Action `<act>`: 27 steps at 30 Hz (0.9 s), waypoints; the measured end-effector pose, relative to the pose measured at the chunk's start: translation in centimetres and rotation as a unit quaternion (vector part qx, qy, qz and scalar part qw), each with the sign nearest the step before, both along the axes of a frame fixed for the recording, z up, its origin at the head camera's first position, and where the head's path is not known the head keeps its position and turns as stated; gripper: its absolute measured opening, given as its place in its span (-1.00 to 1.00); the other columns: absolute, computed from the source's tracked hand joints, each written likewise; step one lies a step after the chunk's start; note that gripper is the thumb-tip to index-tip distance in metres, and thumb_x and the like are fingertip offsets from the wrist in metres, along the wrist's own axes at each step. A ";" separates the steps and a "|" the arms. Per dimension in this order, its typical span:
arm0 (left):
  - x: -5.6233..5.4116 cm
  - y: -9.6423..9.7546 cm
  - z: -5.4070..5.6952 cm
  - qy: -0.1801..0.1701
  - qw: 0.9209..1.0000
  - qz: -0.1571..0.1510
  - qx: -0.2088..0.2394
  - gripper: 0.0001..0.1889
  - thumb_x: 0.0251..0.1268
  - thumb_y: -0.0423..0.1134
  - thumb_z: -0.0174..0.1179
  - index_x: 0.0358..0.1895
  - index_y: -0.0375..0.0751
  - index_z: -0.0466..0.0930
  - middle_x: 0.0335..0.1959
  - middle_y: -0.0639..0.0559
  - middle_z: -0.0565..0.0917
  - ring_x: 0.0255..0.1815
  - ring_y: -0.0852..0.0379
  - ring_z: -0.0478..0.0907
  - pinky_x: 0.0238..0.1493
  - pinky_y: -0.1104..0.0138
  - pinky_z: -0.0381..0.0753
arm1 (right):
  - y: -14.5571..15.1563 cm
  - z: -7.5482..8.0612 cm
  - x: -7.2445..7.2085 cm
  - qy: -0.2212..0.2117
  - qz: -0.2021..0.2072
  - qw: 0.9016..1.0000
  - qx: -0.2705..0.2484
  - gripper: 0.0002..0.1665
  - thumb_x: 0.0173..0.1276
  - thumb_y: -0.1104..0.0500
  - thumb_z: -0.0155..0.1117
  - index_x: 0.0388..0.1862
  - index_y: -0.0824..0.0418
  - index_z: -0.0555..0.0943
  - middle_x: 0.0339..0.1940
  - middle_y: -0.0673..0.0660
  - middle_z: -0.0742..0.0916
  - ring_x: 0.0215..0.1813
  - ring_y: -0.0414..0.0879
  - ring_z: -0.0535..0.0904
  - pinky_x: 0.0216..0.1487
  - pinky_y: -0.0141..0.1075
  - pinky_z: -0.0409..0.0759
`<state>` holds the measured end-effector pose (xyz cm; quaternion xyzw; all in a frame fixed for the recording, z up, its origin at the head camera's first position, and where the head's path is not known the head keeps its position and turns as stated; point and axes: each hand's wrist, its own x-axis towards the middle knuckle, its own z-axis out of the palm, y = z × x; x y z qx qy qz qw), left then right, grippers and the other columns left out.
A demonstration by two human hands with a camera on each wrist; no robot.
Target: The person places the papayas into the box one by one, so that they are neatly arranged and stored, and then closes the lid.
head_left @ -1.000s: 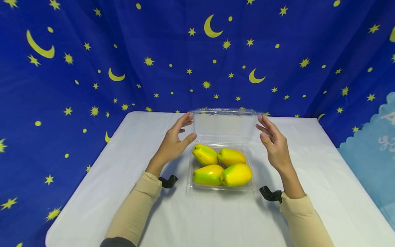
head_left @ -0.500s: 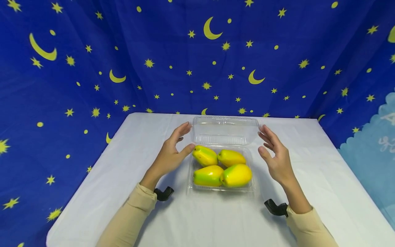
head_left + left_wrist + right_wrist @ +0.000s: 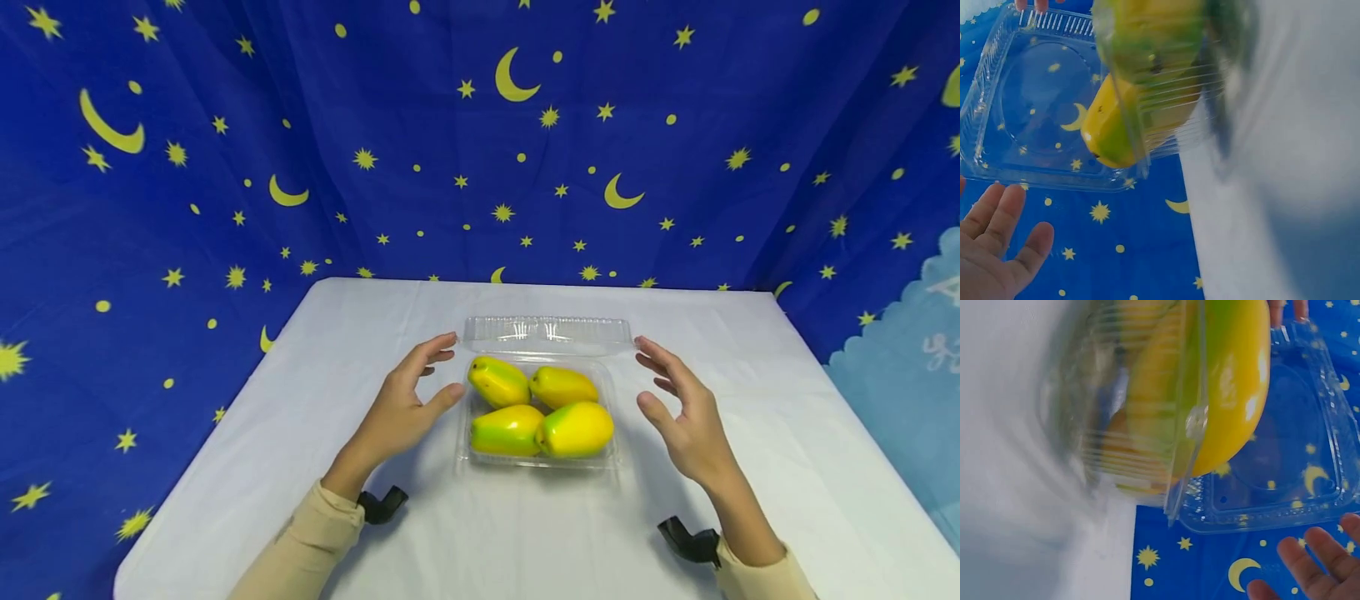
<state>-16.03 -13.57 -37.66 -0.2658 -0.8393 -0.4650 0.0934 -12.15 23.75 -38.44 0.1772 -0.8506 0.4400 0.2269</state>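
Note:
A clear plastic clamshell box stands on the table with several oblong yellow-green fruits in it, mango-like in look. Its hinged lid is raised along the far side. Left of the lid is my left hand, fingers extended and fingertips right at the lid's edge, thumb apart. On the opposite side my right hand mirrors it, fingertips close to the lid's right edge. In the left wrist view, the left hand lies below the lid. The right wrist view has the right hand beneath the lid's corner.
A white cloth covers the table. Behind it and at the sides hangs a blue curtain with yellow moons and stars. Black camera mounts project inward from both wrists, low over the cloth.
The lid's top edge has come down in the head view, so the lid looks much shallower. Both hands have moved back toward the person alongside it. Box and fruits stay in place.

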 end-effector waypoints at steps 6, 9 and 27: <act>0.4 -0.3 -1.2 0.027 1.000 0.000 0.003 -0.43 0.42 -0.20 0.25 0.45 0.00 0.35 0.37 0.02 0.49 0.31 0.08 0.50 0.26 0.00 0.52 | 0.1 -0.8 1.3 -0.005 0.002 1.000 -0.005 -0.35 0.45 0.22 0.12 0.52 0.06 0.35 0.44 0.11 0.54 0.37 -0.27 0.48 0.27 -0.56 0.35; 0.4 -0.5 -1.7 0.041 0.999 -0.007 0.006 -0.47 0.41 -0.28 0.24 0.42 -0.07 0.39 0.35 0.02 0.50 0.27 0.08 0.52 0.22 -0.02 0.53 | 0.1 -1.3 1.7 -0.007 0.002 1.000 -0.007 -0.34 0.44 0.24 0.13 0.51 0.05 0.35 0.43 0.11 0.54 0.35 -0.29 0.48 0.26 -0.56 0.35; 0.7 -1.2 -4.2 0.032 0.999 -0.015 -0.028 -0.67 0.53 -0.19 0.10 0.28 0.03 0.53 0.21 0.11 0.56 0.08 0.13 0.58 0.05 0.06 0.63 | 0.2 -2.6 2.8 -0.075 -0.016 0.996 0.045 -0.49 0.56 0.22 0.01 0.45 0.00 0.43 0.40 0.06 0.57 0.26 -0.18 0.55 0.15 -0.52 0.46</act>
